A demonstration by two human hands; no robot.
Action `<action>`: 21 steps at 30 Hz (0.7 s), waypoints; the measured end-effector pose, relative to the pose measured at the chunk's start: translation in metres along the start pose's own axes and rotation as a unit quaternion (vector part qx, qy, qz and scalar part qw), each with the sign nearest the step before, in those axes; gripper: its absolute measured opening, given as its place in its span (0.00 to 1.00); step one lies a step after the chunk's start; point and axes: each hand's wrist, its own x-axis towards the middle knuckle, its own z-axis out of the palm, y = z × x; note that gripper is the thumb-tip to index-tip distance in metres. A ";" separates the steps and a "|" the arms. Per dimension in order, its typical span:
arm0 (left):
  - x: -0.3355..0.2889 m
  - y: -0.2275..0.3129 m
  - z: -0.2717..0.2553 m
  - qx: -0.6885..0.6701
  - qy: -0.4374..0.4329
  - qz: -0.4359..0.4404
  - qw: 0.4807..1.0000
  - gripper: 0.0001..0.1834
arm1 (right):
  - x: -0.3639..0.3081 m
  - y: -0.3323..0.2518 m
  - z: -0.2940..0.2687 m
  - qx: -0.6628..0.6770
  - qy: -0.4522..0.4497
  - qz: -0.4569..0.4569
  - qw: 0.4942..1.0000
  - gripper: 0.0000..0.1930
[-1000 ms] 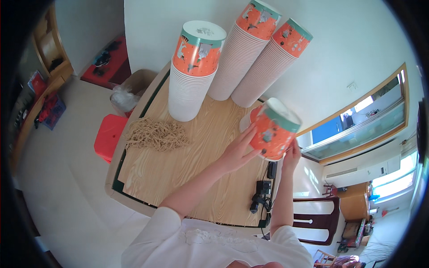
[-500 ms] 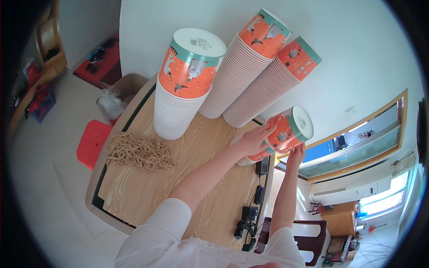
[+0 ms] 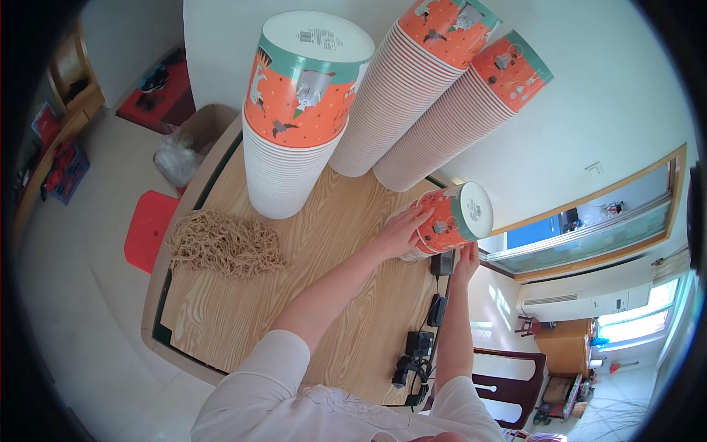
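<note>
Both my hands are at a short stack of orange paper tubs [image 3: 440, 221] with green bands, standing upside down at the table's right side. My left hand [image 3: 400, 233] wraps round the stack's left side, fingers on the orange wall. On the near right side, my right hand [image 3: 465, 264] grips the tub low down, its fingertips partly hidden behind it. Three tall stacks of matching upside-down tubs stand farther back: a near one [image 3: 298, 110], a middle one [image 3: 412, 81] and a right one [image 3: 464, 110]. Their lower tubs show only as white rims.
A heap of tan twine [image 3: 224, 244] lies on the wooden table [image 3: 331, 324] at left. Black power adapters and cables [image 3: 418, 346] run along the right edge. A red stool [image 3: 149, 230] and a cardboard box [image 3: 210, 127] stand left of the table, a dark chair [image 3: 508, 376] to the right.
The top tub has sunk over the one beneath it, so less of the lower orange wall shows. Both hands moved down with it. My view has shifted slightly.
</note>
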 end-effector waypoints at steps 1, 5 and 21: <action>-0.003 -0.003 0.002 0.003 0.003 -0.003 1.000 0.39 | -0.001 0.002 0.001 0.009 -0.017 0.003 1.000 0.18; -0.013 -0.009 0.007 0.002 0.007 0.005 1.000 0.40 | -0.001 0.008 0.001 0.026 -0.036 0.004 0.999 0.18; -0.063 -0.016 0.003 0.019 -0.008 -0.102 0.995 0.38 | -0.035 0.000 0.012 -0.052 0.041 -0.006 0.998 0.16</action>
